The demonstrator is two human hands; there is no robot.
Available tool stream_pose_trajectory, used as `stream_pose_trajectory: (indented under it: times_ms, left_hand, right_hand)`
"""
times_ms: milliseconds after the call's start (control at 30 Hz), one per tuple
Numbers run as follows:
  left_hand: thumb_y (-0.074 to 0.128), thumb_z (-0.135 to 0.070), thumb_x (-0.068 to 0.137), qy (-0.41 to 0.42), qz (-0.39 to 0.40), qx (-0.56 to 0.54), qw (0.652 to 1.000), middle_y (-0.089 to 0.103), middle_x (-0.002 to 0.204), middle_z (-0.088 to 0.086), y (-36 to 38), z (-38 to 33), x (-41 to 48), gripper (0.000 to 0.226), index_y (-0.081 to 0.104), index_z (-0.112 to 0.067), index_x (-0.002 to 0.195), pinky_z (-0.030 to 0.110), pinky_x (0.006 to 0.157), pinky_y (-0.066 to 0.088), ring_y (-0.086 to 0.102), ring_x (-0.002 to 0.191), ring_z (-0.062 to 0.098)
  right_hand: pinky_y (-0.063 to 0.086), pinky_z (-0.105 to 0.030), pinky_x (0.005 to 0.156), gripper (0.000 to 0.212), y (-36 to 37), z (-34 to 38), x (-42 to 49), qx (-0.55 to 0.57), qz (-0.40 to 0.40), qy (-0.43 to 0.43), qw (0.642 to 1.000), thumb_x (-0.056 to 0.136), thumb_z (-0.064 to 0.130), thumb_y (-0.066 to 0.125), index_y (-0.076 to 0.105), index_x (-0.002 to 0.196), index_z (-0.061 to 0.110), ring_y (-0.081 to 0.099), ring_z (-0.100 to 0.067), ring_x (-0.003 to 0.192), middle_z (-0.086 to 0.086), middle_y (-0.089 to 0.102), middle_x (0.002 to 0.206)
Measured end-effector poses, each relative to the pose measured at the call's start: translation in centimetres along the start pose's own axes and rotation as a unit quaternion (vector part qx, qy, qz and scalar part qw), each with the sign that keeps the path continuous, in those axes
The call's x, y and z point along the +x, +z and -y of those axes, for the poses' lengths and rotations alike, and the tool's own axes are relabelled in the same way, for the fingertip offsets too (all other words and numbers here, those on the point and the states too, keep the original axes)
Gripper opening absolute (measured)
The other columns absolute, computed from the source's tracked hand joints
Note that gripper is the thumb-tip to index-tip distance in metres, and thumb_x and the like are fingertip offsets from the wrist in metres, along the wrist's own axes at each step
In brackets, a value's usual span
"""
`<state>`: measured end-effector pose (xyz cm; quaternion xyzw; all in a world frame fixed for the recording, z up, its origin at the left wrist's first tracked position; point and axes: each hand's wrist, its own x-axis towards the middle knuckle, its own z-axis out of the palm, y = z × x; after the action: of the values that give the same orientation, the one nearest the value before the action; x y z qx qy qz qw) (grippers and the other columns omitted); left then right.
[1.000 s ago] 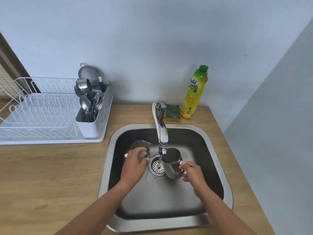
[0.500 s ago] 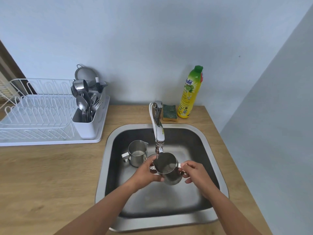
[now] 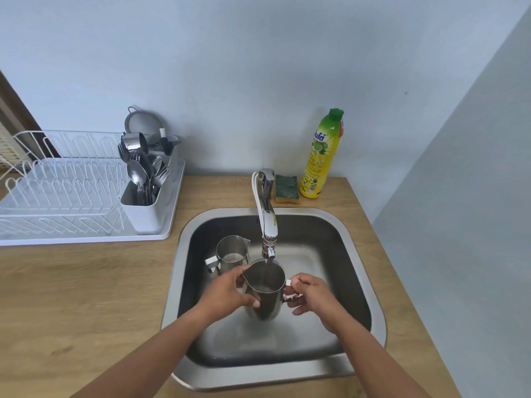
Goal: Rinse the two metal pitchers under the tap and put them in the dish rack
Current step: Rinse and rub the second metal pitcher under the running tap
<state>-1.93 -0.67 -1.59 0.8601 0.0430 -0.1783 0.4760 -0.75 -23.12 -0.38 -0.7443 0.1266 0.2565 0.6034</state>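
Above the steel sink (image 3: pixel 356 254) I hold a metal pitcher (image 3: pixel 265 291) right under the tap (image 3: pixel 267 222), and a thin stream of water runs into it. My right hand (image 3: pixel 309 294) grips its handle on the right. My left hand (image 3: pixel 227 291) wraps around its left side. A second metal pitcher (image 3: pixel 232 251) stands upright on the sink floor to the left, behind my left hand, handle pointing left. The white dish rack (image 3: pixel 66 196) stands on the counter at the left.
A white cutlery holder (image 3: pixel 146 208) full of spoons and forks sits at the rack's right end, a strainer behind it. A green sponge (image 3: pixel 286 188) and a yellow dish soap bottle (image 3: pixel 321 156) stand behind the sink. A grey wall closes the right side.
My left hand left the second pitcher in the sink and moved right onto the pitcher held under the tap. That pitcher has risen closer to the spout.
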Motion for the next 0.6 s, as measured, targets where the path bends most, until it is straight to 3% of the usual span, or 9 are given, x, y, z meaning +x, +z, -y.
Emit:
stream_pose_trajectory:
  times_ms: [67,267,400,500,600]
  left_hand:
    - [0.090,-0.021,0.058,0.003,-0.006,-0.008,1.000,0.069,0.111,-0.016,0.9,-0.1,-0.1,0.080,0.056,-0.036,0.129,0.029,0.096,0.048,0.061,0.110,0.009]
    - [0.085,-0.009,0.070,0.035,-0.076,-0.033,0.996,0.060,0.110,-0.018,0.8,-1.3,0.0,0.073,0.052,-0.035,0.130,0.013,0.080,0.041,0.056,0.099,0.000]
    - [0.088,-0.015,0.063,0.010,-0.050,0.015,0.999,0.064,0.110,-0.015,0.3,-0.3,0.0,0.078,0.053,-0.035,0.129,0.023,0.086,0.046,0.060,0.105,0.009]
    - [0.090,-0.024,0.061,-0.003,-0.024,0.020,1.000,0.066,0.105,-0.017,1.3,-0.6,-0.2,0.076,0.052,-0.041,0.125,0.026,0.086,0.047,0.061,0.103,0.010]
    - [0.087,-0.023,0.064,0.014,-0.044,0.019,0.999,0.061,0.105,-0.019,1.8,-1.6,-0.1,0.076,0.048,-0.045,0.125,0.024,0.082,0.044,0.059,0.101,0.009]
  right_hand:
    - [0.053,-0.031,0.058,0.024,-0.5,0.3,0.0,-0.027,-0.016,-0.008,0.999,0.100,0.014,0.045,0.061,0.081,0.013,0.058,-0.024,0.071,-0.005,0.069,0.086]
    - [0.054,-0.030,0.069,0.026,0.9,1.1,0.3,-0.037,-0.043,-0.047,0.997,0.100,0.013,0.043,0.055,0.077,0.016,0.058,-0.016,0.083,-0.007,0.063,0.088]
    - [0.054,-0.030,0.062,0.023,0.8,1.1,0.3,-0.032,-0.005,-0.017,0.999,0.100,0.015,0.044,0.060,0.082,0.015,0.058,-0.021,0.077,-0.004,0.067,0.087]
    - [0.052,-0.031,0.056,0.023,-0.4,1.0,0.3,-0.039,-0.029,0.000,0.999,0.100,0.016,0.044,0.060,0.083,0.015,0.057,-0.023,0.069,-0.005,0.068,0.088]
    - [0.053,-0.032,0.060,0.024,-0.3,1.1,0.2,-0.036,-0.067,-0.014,0.997,0.100,0.015,0.042,0.058,0.083,0.015,0.057,-0.022,0.073,-0.007,0.065,0.090]
